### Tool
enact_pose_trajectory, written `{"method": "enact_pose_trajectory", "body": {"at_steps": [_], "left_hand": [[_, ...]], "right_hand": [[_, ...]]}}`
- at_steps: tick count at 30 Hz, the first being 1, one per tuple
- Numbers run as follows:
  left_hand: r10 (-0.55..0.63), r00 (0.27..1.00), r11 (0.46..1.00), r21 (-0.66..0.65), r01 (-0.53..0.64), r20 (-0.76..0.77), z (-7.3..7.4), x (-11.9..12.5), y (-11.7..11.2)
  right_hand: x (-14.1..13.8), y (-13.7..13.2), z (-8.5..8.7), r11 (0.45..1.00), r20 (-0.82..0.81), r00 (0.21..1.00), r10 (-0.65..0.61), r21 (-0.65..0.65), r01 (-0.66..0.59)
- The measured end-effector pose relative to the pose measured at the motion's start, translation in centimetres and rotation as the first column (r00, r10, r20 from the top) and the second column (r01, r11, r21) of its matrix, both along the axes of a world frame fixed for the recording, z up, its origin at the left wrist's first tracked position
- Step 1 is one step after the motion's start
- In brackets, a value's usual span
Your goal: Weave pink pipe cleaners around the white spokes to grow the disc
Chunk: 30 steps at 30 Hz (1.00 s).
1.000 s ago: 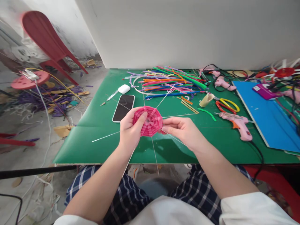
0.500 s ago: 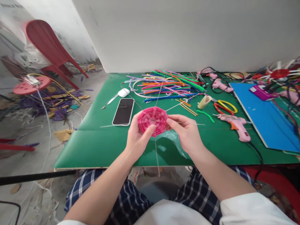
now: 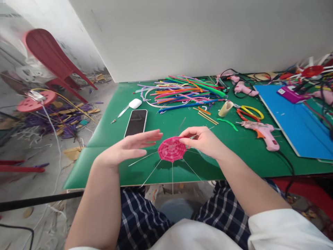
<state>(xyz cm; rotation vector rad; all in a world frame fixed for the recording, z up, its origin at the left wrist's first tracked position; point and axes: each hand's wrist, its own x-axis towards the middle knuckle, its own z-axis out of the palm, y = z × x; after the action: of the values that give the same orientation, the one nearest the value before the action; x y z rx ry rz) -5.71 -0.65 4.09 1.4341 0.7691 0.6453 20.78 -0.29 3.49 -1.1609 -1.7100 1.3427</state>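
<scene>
A round pink woven disc [image 3: 171,150], made of pipe-cleaner-like strands wound around thin spokes, is held over the front of the green table [image 3: 104,159]. My right hand [image 3: 199,140] pinches its upper right edge between thumb and fingers. Several thin pale spokes stick out from the rim, and one reaches past the table's front edge. To the left of the disc, my left hand [image 3: 132,146] is off it, fingers stretched out and thumb apart, with nothing in it. It partly covers the lower end of a smartphone [image 3: 136,122].
Behind the hands lies a pile of colourful pipe cleaners [image 3: 182,92]. A white earbud case [image 3: 135,103] is at the left. To the right are a beige tube [image 3: 225,109], red-and-yellow-handled pliers [image 3: 251,113], a pink glue gun [image 3: 264,133] and a blue board [image 3: 293,121].
My left hand has let go of the pink disc and moved left with its fingers spread. The disc, still in my right hand, has tilted and dropped slightly lower.
</scene>
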Motion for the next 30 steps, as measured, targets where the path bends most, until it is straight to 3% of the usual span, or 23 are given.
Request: {"method": "enact_pose_trajectory", "body": {"at_steps": [2,4,7,10,14,22,25,30], "left_hand": [[-0.096,0.995,0.995,-0.009,0.096,-0.028,0.1,1.4,-0.2],[-0.11,0.993,0.994,0.008,0.11,-0.044,0.1,2.8,-0.5],[0.013,0.991,0.995,0.096,-0.001,-0.13,-0.4,4.7,-0.9],[0.199,0.955,0.954,0.265,-0.139,-0.218,-1.2,6.1,-1.3],[0.279,0.914,0.918,0.361,-0.163,-0.295,-1.8,6.8,-1.4],[0.291,0.918,0.928,0.313,-0.202,-0.27,-2.4,6.7,-1.2],[0.312,0.919,0.93,0.276,-0.244,-0.241,-2.7,6.8,-1.2],[0.307,0.926,0.941,0.216,-0.261,-0.22,-3.0,6.9,-1.1]], "right_hand": [[-0.1,0.0,-0.1,0.999,0.016,0.999,0.042,-0.012,-0.042],[0.0,0.0,-0.2,0.998,0.03,0.997,0.069,-0.012,-0.069],[0.0,0.0,-0.4,0.994,0.056,0.992,0.109,0.002,-0.11],[-0.2,-0.1,-0.7,0.989,0.075,0.986,0.146,0.017,-0.148],[-0.3,-0.1,-0.9,0.989,0.13,0.981,0.142,0.023,-0.146],[1.1,0.4,0.0,0.972,0.159,0.963,0.217,-0.131,-0.197],[1.5,0.6,0.2,0.974,0.204,0.955,0.216,-0.105,-0.198],[1.7,0.2,0.8,0.947,0.298,0.907,0.297,0.032,-0.32]]}}
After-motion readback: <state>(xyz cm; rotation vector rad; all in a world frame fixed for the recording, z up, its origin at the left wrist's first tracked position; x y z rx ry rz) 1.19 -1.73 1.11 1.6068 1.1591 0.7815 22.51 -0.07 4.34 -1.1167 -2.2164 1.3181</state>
